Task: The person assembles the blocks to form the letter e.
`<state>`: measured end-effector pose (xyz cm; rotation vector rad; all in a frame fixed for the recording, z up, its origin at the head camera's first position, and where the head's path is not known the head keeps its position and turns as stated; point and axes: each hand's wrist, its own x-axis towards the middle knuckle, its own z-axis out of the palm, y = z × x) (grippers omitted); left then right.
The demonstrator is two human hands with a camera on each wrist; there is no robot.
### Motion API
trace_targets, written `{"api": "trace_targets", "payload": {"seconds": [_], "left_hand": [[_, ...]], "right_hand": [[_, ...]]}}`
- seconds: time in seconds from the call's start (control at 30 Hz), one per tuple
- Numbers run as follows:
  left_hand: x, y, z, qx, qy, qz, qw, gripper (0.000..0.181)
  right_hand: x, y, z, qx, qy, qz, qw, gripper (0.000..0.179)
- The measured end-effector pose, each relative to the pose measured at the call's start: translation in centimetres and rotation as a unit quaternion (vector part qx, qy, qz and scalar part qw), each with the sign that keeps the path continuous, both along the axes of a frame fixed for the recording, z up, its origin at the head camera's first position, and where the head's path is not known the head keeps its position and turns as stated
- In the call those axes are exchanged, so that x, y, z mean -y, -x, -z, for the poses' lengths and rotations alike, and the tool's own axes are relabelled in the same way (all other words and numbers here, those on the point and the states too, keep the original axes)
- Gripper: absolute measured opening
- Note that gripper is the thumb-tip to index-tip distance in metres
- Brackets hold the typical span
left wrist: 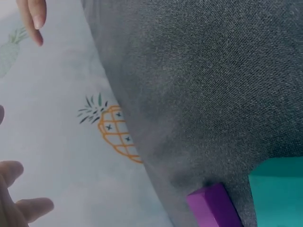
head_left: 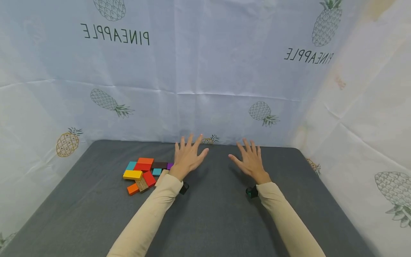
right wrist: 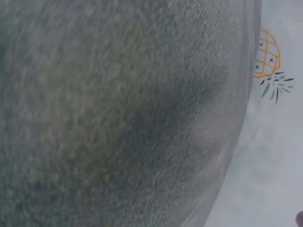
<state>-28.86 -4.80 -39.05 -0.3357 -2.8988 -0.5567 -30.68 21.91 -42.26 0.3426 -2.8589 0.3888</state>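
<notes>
Both hands are spread over the far half of a dark grey table [head_left: 212,221], holding nothing. The left hand [head_left: 187,157] has its fingers straight and apart, just right of a pile of coloured blocks. Across from it the right hand [head_left: 251,161] is spread too, its thumb toward the left hand. In the pile are a yellow block [head_left: 133,175], a red block [head_left: 149,179], a wood-coloured block [head_left: 141,184] and an orange block [head_left: 132,189]. The left wrist view shows a purple block [left wrist: 214,206] and a teal block [left wrist: 279,191] close by.
A pale curtain [head_left: 221,71] printed with pineapples hangs behind the table, and another stretch of pale cloth [head_left: 359,142] runs along the right side. Small dark wrist cameras sit at the left wrist [head_left: 184,188] and right wrist [head_left: 252,192].
</notes>
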Motion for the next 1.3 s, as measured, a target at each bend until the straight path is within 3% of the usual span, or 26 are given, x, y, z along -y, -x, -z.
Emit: {"api": "trace_targets", "payload": {"seconds": [0.57,0.93,1.3], "left_hand": [[2.4,-2.0,-0.3,0.014,-0.054,-0.025,0.9981,0.063],[4.3,-3.4,-0.9,0.024,-0.106,-0.029,0.9936,0.06],[6.0,-4.7,-0.5,0.048,-0.12,-0.035,0.991,0.059]], "right_hand": [[1.6,-1.0,0.4,-0.002,0.012,-0.028,0.9995,0.073],[3.5,-2.1,0.4,-0.016,0.031,-0.071,0.9969,0.071],[5.6,-2.9,0.5,0.01,0.018,-0.1,0.9947,0.071]]}}
